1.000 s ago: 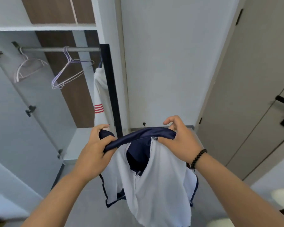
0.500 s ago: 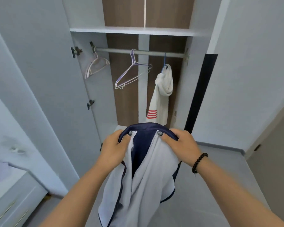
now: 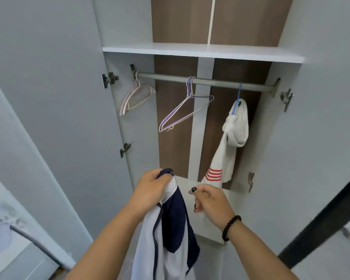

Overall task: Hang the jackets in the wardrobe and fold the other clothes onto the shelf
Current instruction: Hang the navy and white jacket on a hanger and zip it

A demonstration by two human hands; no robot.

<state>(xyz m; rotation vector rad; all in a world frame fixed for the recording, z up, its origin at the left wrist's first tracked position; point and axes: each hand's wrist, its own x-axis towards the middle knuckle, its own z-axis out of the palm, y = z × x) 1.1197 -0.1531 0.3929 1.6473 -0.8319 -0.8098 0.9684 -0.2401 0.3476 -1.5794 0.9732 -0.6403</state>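
Right hand (image 3: 209, 201) has let go of the jacket (image 3: 170, 229) and now hangs loosely curled, holding nothing; only the left hand (image 3: 152, 190) grips its collar.

Nearest, the navy-and-white jacket hangs from that fist before the open wardrobe. Farther in, on the rail (image 3: 206, 81), the purple hanger (image 3: 185, 110) at mid-rail and the pink hanger (image 3: 135, 96) at the left end are bare; a white garment (image 3: 233, 126) already hangs at the right end. I judge this jacket unhung; the shelf (image 3: 202, 51) above shows no clothes.

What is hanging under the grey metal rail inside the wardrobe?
Under the grey metal rail: pale pink plastic hangers, purple wire hangers, and a blue hanger carrying a white garment with red stripes. The garment covers most of the blue hanger.
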